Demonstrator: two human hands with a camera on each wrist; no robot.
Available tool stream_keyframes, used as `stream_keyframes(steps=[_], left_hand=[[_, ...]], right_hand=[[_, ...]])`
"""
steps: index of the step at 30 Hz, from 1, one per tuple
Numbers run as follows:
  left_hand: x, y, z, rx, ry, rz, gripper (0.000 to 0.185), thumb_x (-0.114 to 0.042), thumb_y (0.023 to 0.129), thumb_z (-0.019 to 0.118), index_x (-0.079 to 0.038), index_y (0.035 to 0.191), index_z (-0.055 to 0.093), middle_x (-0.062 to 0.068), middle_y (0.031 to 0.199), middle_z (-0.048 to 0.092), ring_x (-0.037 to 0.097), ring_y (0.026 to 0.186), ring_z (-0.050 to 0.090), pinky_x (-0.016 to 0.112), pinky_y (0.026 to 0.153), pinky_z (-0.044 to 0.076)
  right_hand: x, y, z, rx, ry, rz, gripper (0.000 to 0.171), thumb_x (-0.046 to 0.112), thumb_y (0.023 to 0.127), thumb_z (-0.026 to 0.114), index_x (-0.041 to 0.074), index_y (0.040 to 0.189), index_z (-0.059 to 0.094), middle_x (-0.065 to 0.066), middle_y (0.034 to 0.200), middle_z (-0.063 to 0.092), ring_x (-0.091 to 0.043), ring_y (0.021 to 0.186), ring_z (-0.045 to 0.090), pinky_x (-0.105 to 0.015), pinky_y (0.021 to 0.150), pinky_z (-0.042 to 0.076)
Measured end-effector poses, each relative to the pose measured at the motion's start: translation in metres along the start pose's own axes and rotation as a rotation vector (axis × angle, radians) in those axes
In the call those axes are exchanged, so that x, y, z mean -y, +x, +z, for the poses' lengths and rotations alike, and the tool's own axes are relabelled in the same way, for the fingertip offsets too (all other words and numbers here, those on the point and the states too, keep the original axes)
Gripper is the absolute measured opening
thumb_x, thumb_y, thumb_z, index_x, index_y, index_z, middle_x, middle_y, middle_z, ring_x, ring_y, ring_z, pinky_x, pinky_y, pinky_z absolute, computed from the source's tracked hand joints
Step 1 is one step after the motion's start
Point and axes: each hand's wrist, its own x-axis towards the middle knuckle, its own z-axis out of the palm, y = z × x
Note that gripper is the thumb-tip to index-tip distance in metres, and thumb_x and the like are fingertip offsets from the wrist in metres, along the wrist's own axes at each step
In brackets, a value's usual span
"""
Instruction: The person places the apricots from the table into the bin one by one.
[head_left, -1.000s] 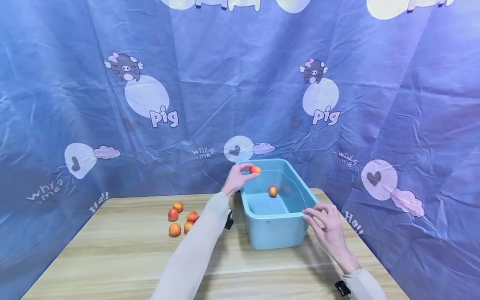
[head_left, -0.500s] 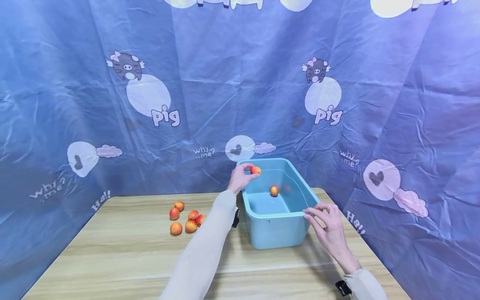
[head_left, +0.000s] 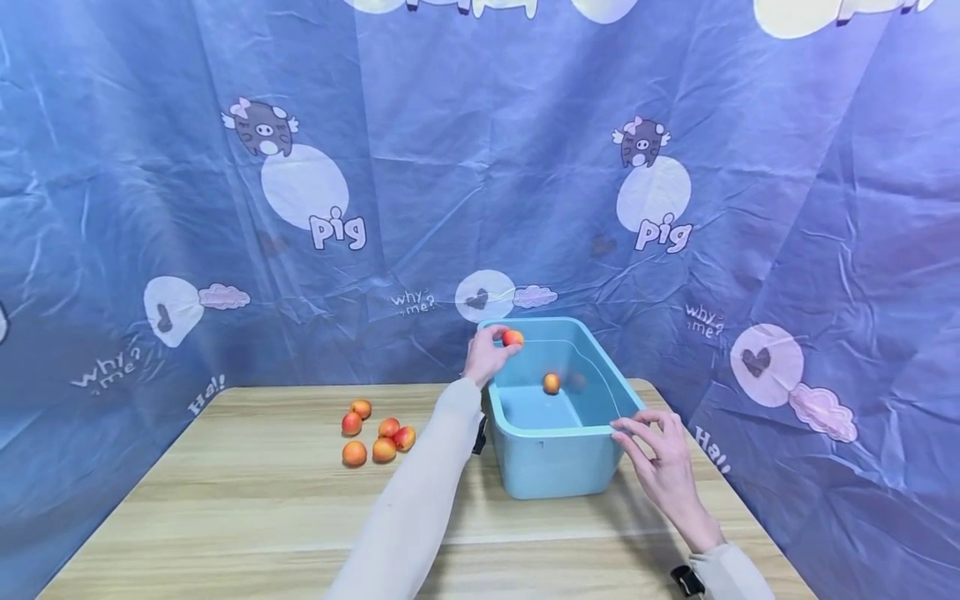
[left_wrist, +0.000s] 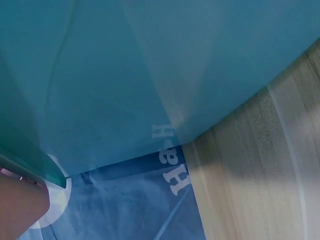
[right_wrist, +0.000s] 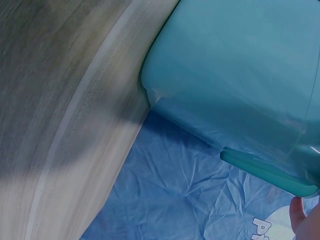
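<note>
Your left hand (head_left: 486,354) pinches peach (head_left: 512,337) over tub's (head_left: 558,462) back-left rim. Right hand (head_left: 660,462), fingers relaxed, touches front-right rim, holding nothing. Risk: release too near rim, peach bounces onto table (head_left: 225,500), rolls off back edge. Tub may shift.

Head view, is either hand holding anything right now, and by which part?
The left hand pinches a small round orange-red fruit by its sides at the fingertips, over the teal plastic tub. The right hand only touches the tub's near right rim.

Orange-red fruit (head_left: 513,337) held over teal bin (head_left: 558,458).
</note>
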Motion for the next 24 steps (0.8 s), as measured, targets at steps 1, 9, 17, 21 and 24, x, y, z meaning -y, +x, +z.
stream_keyframes(steps=[1,9,17,21,24], left_hand=[[0.000,0.000,-0.001,0.006,-0.006,-0.003,0.047,-0.024,0.085,0.077,-0.009,0.128,0.063,0.009,0.130,0.064,0.026,0.125,0.056,0.040,0.106,0.043],[0.001,-0.001,-0.006,0.059,-0.033,-0.030,0.058,-0.026,0.088,0.074,-0.009,0.140,0.053,0.007,0.141,0.056,0.026,0.134,0.049,0.040,0.111,0.040],[0.008,-0.004,-0.013,0.071,-0.096,0.033,0.051,-0.022,0.091,0.070,-0.010,0.138,0.056,0.006,0.139,0.059,0.028,0.134,0.048,0.043,0.111,0.039],[0.014,-0.011,-0.018,0.044,-0.081,0.060,0.047,-0.024,0.090,0.072,-0.012,0.134,0.060,0.003,0.135,0.062,0.023,0.134,0.050,0.040,0.112,0.038],[0.017,-0.018,-0.020,0.040,-0.086,0.086,0.047,-0.029,0.088,0.074,-0.014,0.131,0.063,0.002,0.133,0.064,0.021,0.132,0.051,0.038,0.112,0.038]], right_hand=[[0.000,0.000,0.000,0.002,0.000,0.001,0.034,0.039,0.091,0.065,0.007,0.092,0.077,-0.014,0.090,0.060,-0.025,0.088,0.046,-0.027,0.083,0.030],[0.001,0.001,-0.001,-0.001,-0.001,-0.005,0.036,0.040,0.092,0.064,0.006,0.091,0.076,-0.014,0.090,0.060,-0.025,0.088,0.047,-0.027,0.085,0.031],[-0.003,0.001,0.000,-0.004,-0.001,-0.013,0.037,0.041,0.091,0.064,0.007,0.091,0.077,-0.014,0.090,0.060,-0.028,0.086,0.046,-0.031,0.081,0.031],[-0.003,0.000,0.001,-0.001,0.001,-0.020,0.037,0.041,0.091,0.064,0.007,0.092,0.077,-0.014,0.090,0.061,-0.028,0.085,0.046,-0.029,0.081,0.030],[-0.003,-0.001,0.000,-0.010,-0.002,-0.017,0.037,0.041,0.091,0.064,0.007,0.091,0.077,-0.013,0.089,0.061,-0.028,0.085,0.047,-0.029,0.083,0.030]])
